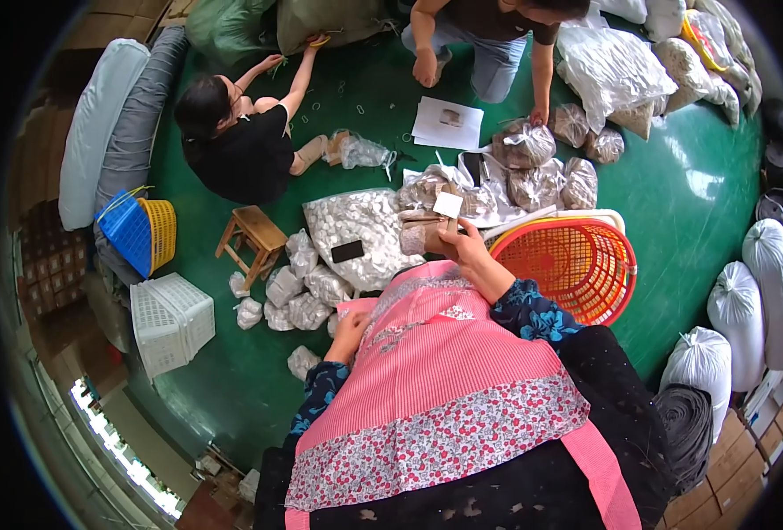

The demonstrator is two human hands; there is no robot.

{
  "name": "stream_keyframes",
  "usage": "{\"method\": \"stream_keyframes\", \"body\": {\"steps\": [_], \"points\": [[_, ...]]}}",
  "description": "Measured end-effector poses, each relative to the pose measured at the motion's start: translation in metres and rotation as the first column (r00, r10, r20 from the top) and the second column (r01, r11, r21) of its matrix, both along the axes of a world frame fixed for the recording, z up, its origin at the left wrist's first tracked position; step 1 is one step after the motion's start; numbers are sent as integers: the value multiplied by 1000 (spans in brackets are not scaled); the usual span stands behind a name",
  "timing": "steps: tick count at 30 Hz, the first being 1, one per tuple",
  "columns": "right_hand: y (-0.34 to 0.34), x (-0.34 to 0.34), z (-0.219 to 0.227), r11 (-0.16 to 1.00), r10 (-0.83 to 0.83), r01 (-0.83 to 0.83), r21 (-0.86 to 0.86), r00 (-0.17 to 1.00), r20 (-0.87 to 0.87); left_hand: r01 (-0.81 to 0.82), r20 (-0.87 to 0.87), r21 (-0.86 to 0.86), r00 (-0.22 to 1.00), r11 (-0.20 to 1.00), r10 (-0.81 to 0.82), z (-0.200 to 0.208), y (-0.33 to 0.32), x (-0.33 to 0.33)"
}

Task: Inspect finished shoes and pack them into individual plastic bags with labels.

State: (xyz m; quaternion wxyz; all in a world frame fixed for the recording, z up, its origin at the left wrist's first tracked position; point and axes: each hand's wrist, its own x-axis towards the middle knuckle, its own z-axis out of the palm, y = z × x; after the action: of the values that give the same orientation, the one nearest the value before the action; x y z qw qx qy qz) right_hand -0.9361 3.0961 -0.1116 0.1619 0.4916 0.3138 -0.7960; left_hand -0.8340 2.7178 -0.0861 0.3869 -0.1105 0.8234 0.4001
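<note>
My right hand (472,252) is closed on a brown bundle (425,233) that carries a white label (448,205); its exact kind I cannot make out. Beneath and beyond the bundle lie clear bags of brown pieces (533,185). My left hand (349,337) is low beside the edge of my pink apron (444,353), its fingers mostly hidden. Close to it are several small tied bags of pale pieces (307,311). Between my hands and farther out lies a big clear bag of white pieces (360,221), with a black phone (348,251) on top.
Right of my right hand stands an orange basket (568,269). A wooden stool (252,238) and white crates (172,322) are at left. Two people (241,159) work at the far side, one touching a brown-filled bag. Stuffed white sacks (736,309) line the right.
</note>
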Motion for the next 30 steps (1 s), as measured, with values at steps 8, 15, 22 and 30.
{"method": "stream_keyframes", "body": {"steps": [8,15,22,30], "points": [[7,1,19,988,81,-63,141,988,-130,20,131,-207,991,978,7,-18,-83,60],[-9,-18,83,510,678,-220,831,698,-231,-137,-112,12,984,990,138,3,-1,-23],[-16,-24,126,326,819,-151,933,539,-199,-108,-388,239,900,965,197,121,144,-129],[-10,-22,126,261,868,-27,965,444,-223,-194,-330,339,892,921,309,131,172,-131]]}}
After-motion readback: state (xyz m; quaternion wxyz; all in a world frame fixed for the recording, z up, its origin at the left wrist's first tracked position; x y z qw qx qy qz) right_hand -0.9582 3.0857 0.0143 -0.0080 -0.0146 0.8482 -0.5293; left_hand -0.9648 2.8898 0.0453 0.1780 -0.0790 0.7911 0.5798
